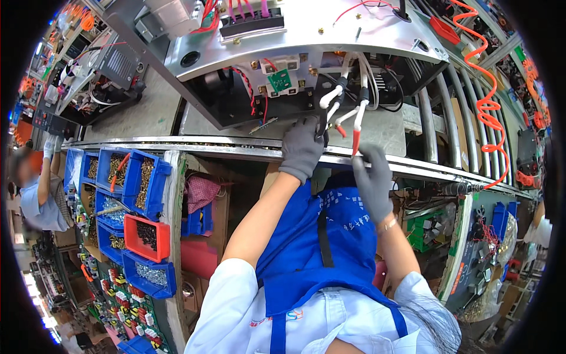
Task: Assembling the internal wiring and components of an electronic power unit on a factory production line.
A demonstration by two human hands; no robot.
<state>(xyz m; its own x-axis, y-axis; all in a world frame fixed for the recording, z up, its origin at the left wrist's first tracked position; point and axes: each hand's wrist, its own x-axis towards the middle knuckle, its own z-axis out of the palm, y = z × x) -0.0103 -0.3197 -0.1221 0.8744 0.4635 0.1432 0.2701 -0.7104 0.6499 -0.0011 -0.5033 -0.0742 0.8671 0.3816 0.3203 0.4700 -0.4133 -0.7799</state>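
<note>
My left hand point(302, 148), in a grey glove, is closed at the front edge of the bench. A dark, narrow piece point(322, 125) shows at its fingertips; most of what it grips is hidden. My right hand point(375, 180), also gloved in grey, is just below a white cable point(358, 118) with a red end point(356, 141). Its thumb and fingers look apart, slightly blurred. Another white cable with a shorter red tip point(341, 131) hangs between the hands. Both cables come out of a metal machine housing point(312, 53), which also holds a small green circuit board point(280, 81).
Blue bins point(143, 183) and a red bin point(147, 237) of small fasteners stand at the left. A coiled orange hose point(487, 106) hangs at the right, over metal rollers point(448, 121). Another person point(44, 192) works at the far left beside a second open machine point(109, 74).
</note>
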